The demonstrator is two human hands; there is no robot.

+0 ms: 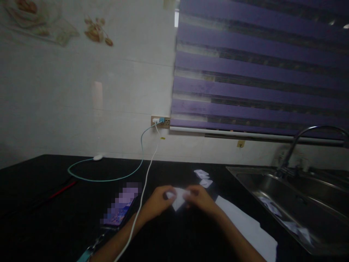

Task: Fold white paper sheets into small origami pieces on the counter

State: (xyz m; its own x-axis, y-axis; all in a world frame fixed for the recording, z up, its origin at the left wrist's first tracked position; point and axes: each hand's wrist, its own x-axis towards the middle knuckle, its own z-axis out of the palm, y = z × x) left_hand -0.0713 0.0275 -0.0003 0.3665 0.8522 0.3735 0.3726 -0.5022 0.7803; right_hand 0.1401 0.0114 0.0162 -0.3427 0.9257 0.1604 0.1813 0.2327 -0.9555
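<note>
A small folded piece of white paper, roughly a downward-pointing triangle, is held up between both hands just above the dark countertop. My left hand pinches its left corner between thumb and fingers. On the other side, my right hand grips the right corner, with the thumb near the paper's face. Beyond the right hand lie several small folded white papers. Flat white sheets rest beside my right forearm.
A phone with a lit screen lies left of my left hand, near a strap. A white cable runs from the wall socket across my left forearm. A teal cable loops behind. At right is a steel sink with a faucet.
</note>
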